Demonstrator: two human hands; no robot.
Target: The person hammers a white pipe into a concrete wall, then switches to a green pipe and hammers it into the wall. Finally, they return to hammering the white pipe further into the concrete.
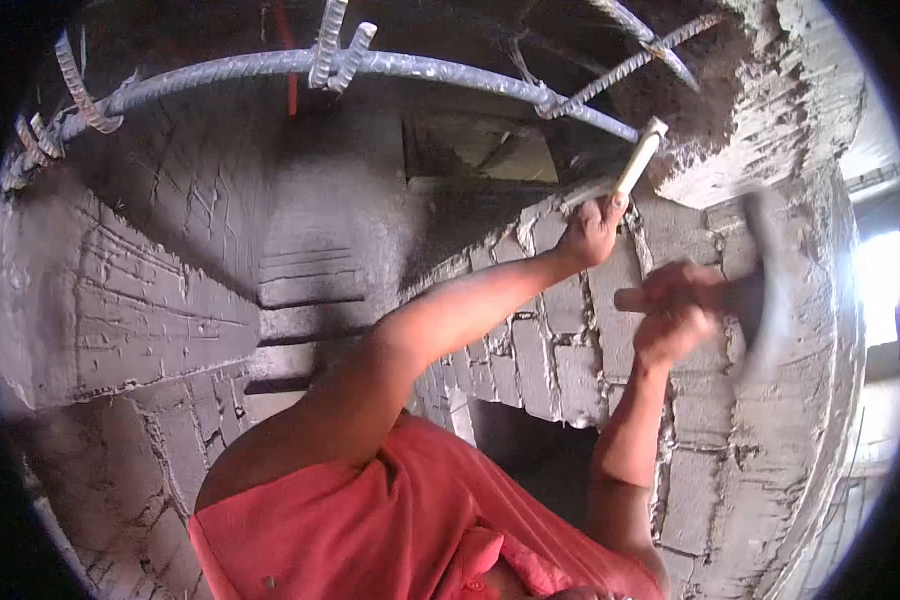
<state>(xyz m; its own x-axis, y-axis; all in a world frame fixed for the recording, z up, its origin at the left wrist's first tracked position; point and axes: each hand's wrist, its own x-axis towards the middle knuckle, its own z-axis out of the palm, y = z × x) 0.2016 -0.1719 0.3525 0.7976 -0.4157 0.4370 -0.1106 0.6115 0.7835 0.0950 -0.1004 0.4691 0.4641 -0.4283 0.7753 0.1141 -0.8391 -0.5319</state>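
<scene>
My left hand (595, 230) is closed round the lower end of a pale, narrow chisel-like bar (639, 165). The bar's far end is at the rough concrete edge (700, 172), close to the end of a ribbed steel bar (450, 72). To the right and a little lower, my right hand (678, 305) grips the handle of a hammer (765, 290). The hammer's head is smeared by motion and stands apart from the pale bar. Both arms are raised in front of a brick wall (695, 400).
Crossing steel rods (635, 62) stick out at the upper right, and short upright rods (327, 45) at the top. A dark opening (530, 455) lies low in the brickwork. Grey ledges (310, 322) stand left of centre. Bright window light (880, 290) shows at far right.
</scene>
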